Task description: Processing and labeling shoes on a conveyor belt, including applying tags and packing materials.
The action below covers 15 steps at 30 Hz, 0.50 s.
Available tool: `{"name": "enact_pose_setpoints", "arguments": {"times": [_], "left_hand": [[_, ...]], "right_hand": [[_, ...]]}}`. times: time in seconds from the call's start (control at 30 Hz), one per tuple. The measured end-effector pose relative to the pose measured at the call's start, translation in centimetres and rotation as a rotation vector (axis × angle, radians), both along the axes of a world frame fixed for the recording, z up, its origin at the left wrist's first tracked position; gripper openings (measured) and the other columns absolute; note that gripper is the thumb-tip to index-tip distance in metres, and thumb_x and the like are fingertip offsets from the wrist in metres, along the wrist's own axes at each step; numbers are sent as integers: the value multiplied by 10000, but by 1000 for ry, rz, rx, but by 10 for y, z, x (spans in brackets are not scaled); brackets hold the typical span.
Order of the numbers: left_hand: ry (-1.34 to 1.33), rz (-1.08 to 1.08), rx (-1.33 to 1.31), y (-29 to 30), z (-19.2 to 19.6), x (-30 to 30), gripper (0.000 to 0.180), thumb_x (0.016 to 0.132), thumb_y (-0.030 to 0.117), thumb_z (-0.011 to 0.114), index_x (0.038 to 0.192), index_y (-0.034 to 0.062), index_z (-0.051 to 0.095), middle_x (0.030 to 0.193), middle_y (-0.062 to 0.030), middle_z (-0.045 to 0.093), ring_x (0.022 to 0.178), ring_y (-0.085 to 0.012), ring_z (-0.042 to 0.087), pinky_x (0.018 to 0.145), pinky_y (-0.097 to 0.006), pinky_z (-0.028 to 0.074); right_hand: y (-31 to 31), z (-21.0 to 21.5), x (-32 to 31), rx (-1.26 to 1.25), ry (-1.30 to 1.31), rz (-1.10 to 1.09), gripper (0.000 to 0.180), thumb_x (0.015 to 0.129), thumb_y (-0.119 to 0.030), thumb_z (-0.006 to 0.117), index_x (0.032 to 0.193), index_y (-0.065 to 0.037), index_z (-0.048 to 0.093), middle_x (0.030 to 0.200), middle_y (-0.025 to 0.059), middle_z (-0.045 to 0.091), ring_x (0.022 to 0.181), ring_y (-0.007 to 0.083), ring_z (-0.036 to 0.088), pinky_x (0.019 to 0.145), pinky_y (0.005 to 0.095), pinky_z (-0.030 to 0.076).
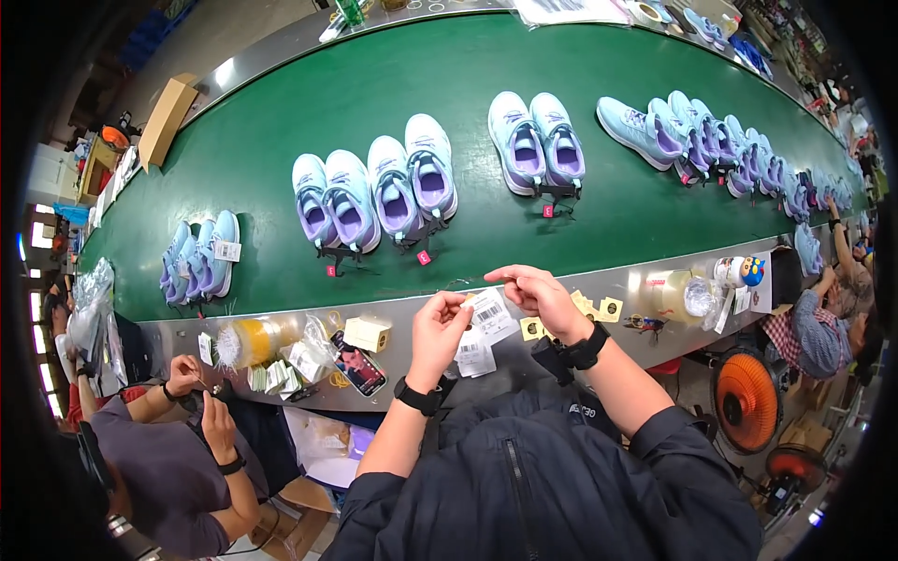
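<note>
My left hand (440,334) is closed, its thumb and fingertips pinched at the edge of white barcode tags (493,316). More white tag paper (475,358) shows just below them. To the right of the tags is my right hand (544,301), index finger reaching left and the other fingers curled in. Whatever it pinches, if anything, is too small to make out. Beyond my hands, a pair of light blue and purple sneakers (535,145) stands on the green belt (374,103), with a small pink tag (548,211) at the heels.
More sneakers stand left (374,192) and right (645,131) on the belt. Along the metal ledge are yellow cards (599,309), a small box (366,334), a phone (358,366) and a yellow roll (251,342). A co-worker (159,467) works at left; fans (746,397) stand at right.
</note>
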State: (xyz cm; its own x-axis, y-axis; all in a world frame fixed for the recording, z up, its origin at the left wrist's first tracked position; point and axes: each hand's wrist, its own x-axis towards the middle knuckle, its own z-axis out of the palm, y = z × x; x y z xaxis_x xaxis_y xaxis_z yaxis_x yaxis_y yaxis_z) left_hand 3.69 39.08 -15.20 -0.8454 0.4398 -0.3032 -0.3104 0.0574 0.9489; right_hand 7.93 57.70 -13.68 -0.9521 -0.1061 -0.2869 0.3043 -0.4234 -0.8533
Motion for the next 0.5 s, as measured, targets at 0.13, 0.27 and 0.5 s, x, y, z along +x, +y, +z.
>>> {"name": "enact_pose_setpoints", "arguments": {"times": [0.13,0.27,0.5], "left_hand": [[-20,-149,-51,-21,4,-13,73,781,44,593,818,2,546,888,-61,588,765,-117,574,693,-249,479],[649,-501,-244,-24,25,-14,93,675,32,622,756,33,578,1051,-133,541,977,-268,532,833,-327,427],[215,-460,-239,-32,-7,-19,72,731,39,614,783,-5,589,729,-41,597,645,-117,565,600,-235,453]], "right_hand": [[-15,-9,-5,247,44,-6,327,807,-66,390,1084,11,545,594,7,468,515,97,423,483,243,330],[-33,-9,-8,1076,393,392,528,745,-58,481,1260,-64,367,721,186,587,670,355,570,570,443,426],[-31,-4,-20,590,104,184,194,809,-80,437,957,13,521,653,99,585,587,197,556,544,325,440]]}}
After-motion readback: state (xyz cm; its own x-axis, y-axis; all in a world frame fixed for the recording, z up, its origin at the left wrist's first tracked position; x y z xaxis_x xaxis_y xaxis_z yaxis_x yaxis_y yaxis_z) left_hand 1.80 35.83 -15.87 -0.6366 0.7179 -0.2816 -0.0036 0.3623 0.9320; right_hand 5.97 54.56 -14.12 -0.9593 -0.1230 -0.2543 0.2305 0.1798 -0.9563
